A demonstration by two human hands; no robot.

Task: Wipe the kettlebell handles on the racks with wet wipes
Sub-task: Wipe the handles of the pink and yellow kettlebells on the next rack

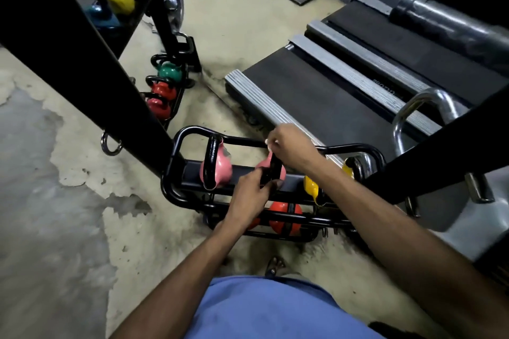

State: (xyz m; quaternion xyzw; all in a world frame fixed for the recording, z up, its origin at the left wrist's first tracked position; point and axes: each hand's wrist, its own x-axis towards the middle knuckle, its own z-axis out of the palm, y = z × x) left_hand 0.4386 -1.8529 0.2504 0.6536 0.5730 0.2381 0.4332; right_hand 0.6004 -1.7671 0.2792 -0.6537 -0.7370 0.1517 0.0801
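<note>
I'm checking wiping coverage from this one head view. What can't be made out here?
- Wipe: only a white scrap shows at the right hand; the fingers hide the rest.
- Handle of the middle pink kettlebell: mostly covered by both hands; the left hand hides its near end.
- Yellow kettlebell: the right forearm crosses it.
- Orange kettlebells: handles hidden behind rack bars.

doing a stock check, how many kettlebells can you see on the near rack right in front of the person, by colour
Pink: 2, one standing free, one under the hands
Yellow: 1, partly hidden by the right arm
Orange-red: 1, on the lower tier
Total: 4 visible; more may be hidden behind the arms.
</note>
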